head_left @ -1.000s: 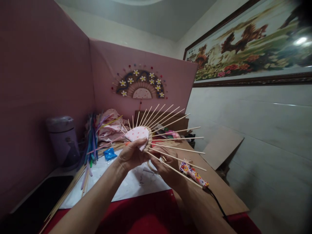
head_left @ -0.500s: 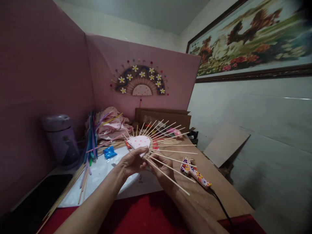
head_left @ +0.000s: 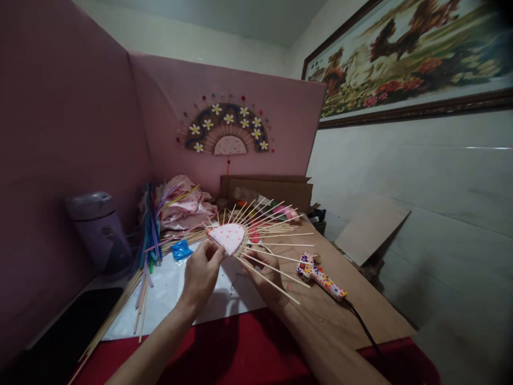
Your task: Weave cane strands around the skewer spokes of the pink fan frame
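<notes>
A fan frame (head_left: 229,237) is held up over the table, its half-round base covered in pale pink spotted cloth, with several thin wooden sticks spreading out to the right and top. My left hand (head_left: 202,270) pinches the lower left edge of the cloth-covered base, thumb and fingers together. Under the sticks, my right hand (head_left: 266,272) grips the base at its right rim, its fingers partly hidden by the sticks. To the right lies a flower-patterned glue gun (head_left: 323,279) with a black cord.
A purple tumbler (head_left: 100,232), pipe cleaners (head_left: 150,230) and crumpled pink cloth (head_left: 186,206) stand at the left. A blue packet (head_left: 181,249) lies on white paper. Behind, a finished flowered fan (head_left: 228,128) hangs on the pink panel. Brown board (head_left: 360,310) covers the right side.
My left hand has shifted left and down from the top of the base to its lower left edge. The view has moved slightly, and the fan frame is tilted a little differently.
</notes>
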`<state>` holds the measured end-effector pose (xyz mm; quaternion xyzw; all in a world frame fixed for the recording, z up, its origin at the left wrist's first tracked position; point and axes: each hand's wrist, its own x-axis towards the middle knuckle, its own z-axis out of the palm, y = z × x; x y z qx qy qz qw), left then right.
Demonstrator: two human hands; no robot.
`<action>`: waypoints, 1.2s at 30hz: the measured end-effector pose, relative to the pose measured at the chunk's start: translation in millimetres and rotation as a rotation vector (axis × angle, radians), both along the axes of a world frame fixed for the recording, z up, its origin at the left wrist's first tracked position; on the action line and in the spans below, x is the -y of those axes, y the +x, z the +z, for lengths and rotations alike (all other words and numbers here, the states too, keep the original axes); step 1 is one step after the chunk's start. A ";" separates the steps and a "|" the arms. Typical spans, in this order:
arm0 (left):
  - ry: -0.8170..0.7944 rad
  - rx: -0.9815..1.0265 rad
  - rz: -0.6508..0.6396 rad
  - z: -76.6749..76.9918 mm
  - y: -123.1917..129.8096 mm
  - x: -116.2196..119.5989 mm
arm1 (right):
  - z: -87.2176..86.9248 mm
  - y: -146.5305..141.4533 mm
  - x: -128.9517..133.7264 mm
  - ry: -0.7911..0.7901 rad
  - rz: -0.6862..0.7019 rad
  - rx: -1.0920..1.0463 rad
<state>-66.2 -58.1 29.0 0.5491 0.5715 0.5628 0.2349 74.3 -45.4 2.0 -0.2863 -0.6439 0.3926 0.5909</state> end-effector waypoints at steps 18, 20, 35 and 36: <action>0.371 -0.150 -0.367 3.2 2.6 -12.1 | 8.9 -1.0 -14.0 0.000 0.006 -0.060; 0.386 -0.167 -0.355 6.2 4.8 -15.3 | 13.2 -0.2 -16.1 0.043 -0.021 -0.019; 0.515 0.152 -0.327 93.9 18.4 4.6 | 113.3 -5.5 3.7 0.453 -0.337 0.117; 0.521 0.176 -0.337 97.2 17.8 5.7 | 117.6 -5.3 5.5 0.475 -0.354 0.149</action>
